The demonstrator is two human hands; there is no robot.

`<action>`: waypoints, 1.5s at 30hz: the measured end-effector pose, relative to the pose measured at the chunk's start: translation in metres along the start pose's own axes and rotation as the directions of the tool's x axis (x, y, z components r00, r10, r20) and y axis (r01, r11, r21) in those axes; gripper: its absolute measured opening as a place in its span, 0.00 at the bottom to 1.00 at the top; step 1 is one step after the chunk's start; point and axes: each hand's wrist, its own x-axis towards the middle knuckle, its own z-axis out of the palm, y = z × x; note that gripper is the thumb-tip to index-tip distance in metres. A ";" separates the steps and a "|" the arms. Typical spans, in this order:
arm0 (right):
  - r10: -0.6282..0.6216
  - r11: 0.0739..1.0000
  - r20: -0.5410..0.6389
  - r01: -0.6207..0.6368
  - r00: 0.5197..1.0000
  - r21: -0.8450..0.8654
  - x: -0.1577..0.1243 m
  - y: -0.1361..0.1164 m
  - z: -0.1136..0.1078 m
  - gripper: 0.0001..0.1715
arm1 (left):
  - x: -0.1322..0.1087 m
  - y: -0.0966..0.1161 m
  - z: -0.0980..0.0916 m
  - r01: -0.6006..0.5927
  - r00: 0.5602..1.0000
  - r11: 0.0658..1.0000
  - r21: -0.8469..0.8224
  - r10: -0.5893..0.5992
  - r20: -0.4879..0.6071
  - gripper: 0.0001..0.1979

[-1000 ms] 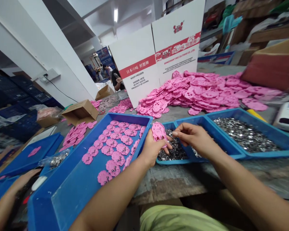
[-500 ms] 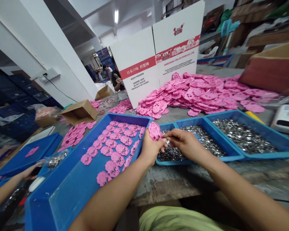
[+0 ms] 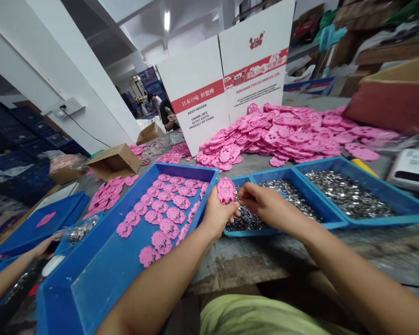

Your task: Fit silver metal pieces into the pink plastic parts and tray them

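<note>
The pink piece (image 3: 226, 191) is standing upright in the left hand (image 3: 218, 216), whose grip is pinching its lower edge between thumb and fingers, just above the spot where the large blue tray meets the small blue tray. The desk (image 3: 258, 260) is carrying everything, and its near edge is looking grey and worn. A white carton (image 3: 226, 88) with red bands is standing open at the back. A heap of pink pieces (image 3: 282, 132) is spreading out in front of it and to the right.

The large blue tray (image 3: 104, 274) is lying to the left, holding rows of similar pink pieces in its far half. The right blue tray (image 3: 391, 220) and the middle blue tray (image 3: 326, 211) are lying side by side, both holding shiny metal parts. The small blue tray (image 3: 251, 232) is sitting under both hands, holding more metal parts (image 3: 246, 221).

The right hand (image 3: 267, 204) is hovering over it, its fingertips coming together right beside the pink piece. I cannot tell whether that grip is holding a metal part. At the far left, another person's hand (image 3: 43, 246) is resting near a bag of metal bits.
</note>
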 end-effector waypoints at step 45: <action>0.228 0.699 -0.434 0.164 0.872 0.696 0.010 0.004 0.038 0.10 | 0.004 0.017 -0.001 0.010 0.965 0.888 -0.459 0.111 0.237 0.39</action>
